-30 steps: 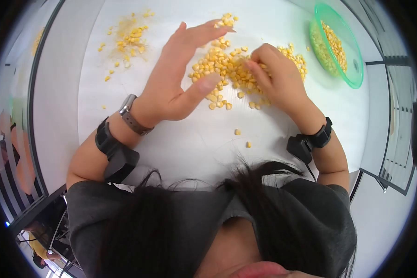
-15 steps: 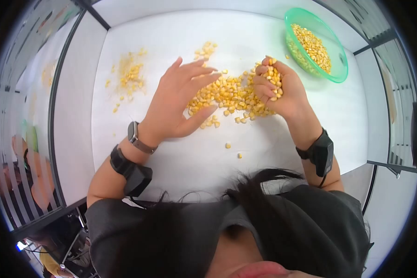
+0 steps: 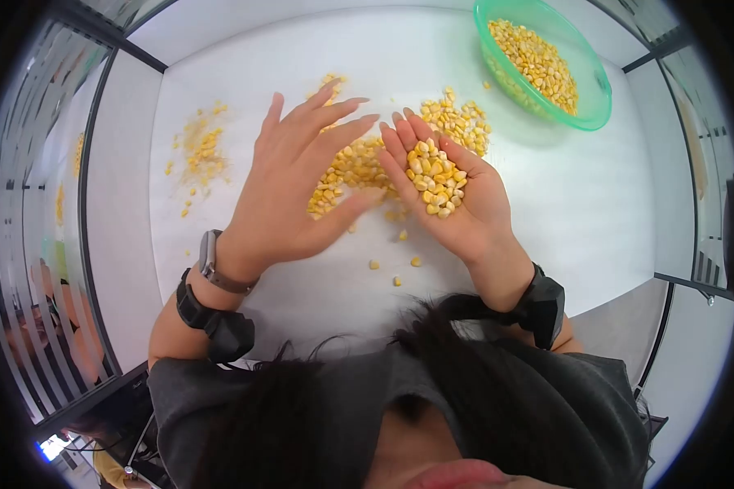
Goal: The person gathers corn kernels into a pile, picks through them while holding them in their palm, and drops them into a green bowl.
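Note:
My right hand (image 3: 483, 208) is palm up and cupped, with a heap of yellow corn kernels (image 3: 436, 177) resting on the palm and fingers. My left hand (image 3: 294, 183) hovers palm down with fingers spread, holding nothing. Beneath it and between the hands lies a pile of loose kernels (image 3: 355, 169) on the white tabletop, partly hidden by both hands. Another group of kernels (image 3: 458, 122) shows just beyond my right fingers. A green see-through bowl (image 3: 575, 41), partly filled with kernels, stands at the back right, apart from both hands.
A smaller patch of kernels and crumbs (image 3: 204, 151) lies at the left of the white tabletop (image 3: 563, 220). Several single kernels (image 3: 416, 262) are scattered near the front. Low white walls (image 3: 126, 204) border the left, back and right sides.
My right hand has moved left and turned from a curled grip to palm up, exposing the kernels. My left hand has shifted slightly left and nearer, still spread.

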Demonstrator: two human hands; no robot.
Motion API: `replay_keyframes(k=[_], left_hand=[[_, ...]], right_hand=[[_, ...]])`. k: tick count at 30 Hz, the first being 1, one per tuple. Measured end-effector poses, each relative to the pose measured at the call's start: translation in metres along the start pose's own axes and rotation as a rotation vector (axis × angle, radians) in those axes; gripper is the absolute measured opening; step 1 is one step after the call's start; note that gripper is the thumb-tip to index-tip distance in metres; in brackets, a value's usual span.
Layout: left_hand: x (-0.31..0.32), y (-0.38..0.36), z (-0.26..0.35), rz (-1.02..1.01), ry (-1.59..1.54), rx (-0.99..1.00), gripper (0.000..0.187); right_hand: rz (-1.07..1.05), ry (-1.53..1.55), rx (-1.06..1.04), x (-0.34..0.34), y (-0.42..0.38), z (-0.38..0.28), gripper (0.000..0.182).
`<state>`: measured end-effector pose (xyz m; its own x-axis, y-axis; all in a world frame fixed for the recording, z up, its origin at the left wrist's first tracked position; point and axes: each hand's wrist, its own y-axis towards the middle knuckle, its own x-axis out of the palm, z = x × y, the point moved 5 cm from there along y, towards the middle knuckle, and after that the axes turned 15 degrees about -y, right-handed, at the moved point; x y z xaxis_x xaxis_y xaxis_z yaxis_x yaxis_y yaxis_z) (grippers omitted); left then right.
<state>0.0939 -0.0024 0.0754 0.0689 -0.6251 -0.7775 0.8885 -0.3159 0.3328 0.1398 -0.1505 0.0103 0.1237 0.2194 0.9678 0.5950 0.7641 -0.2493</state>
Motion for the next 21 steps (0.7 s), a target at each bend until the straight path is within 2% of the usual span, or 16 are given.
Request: replay_keyframes(k=[1, 4, 7, 8, 10, 11, 12, 14, 15, 18, 21], left_hand=[[0.002, 0.003, 0.007, -0.012, -0.035, 0.001, 0.054], [0.019, 0.010, 0.017, -0.066, -0.108, -0.021, 0.066], [0.024, 0.014, 0.030, 0.097, -0.097, 0.101, 0.064], [0.027, 0.014, 0.032, 0.090, -0.103, 0.096, 0.064], [0.043, 0.013, 0.039, -0.145, -0.060, 0.166, 0.061], [0.050, 0.008, 0.041, -0.184, -0.041, 0.208, 0.053], [0.056, 0.007, 0.040, -0.191, -0.056, 0.202, 0.053], [0.065, 0.004, 0.047, -0.152, -0.071, 0.326, 0.051], [0.068, 0.004, 0.051, -0.130, -0.051, 0.354, 0.052], [0.072, 0.003, 0.053, -0.207, 0.036, 0.375, 0.052], [0.072, 0.004, 0.046, -0.175, 0.079, 0.332, 0.053]], right_hand=[[-0.054, 0.003, 0.002, -0.002, 0.000, 0.000, 0.040], [0.003, -0.120, -0.005, -0.003, -0.006, 0.000, 0.043], [-0.094, -0.079, 0.053, -0.002, -0.014, 0.003, 0.049], [-0.128, -0.073, 0.080, -0.003, -0.017, 0.004, 0.050], [-0.077, -0.131, 0.091, -0.002, -0.018, 0.007, 0.050], [-0.030, -0.196, 0.105, -0.001, -0.018, 0.010, 0.051], [-0.014, -0.188, 0.105, 0.001, -0.018, 0.011, 0.051], [-0.095, -0.240, 0.019, 0.006, -0.020, 0.013, 0.052], [-0.141, -0.131, 0.034, 0.005, -0.019, 0.013, 0.054], [-0.065, -0.109, 0.020, 0.007, -0.020, 0.011, 0.054], [-0.043, -0.201, 0.048, 0.004, -0.021, 0.011, 0.052]])
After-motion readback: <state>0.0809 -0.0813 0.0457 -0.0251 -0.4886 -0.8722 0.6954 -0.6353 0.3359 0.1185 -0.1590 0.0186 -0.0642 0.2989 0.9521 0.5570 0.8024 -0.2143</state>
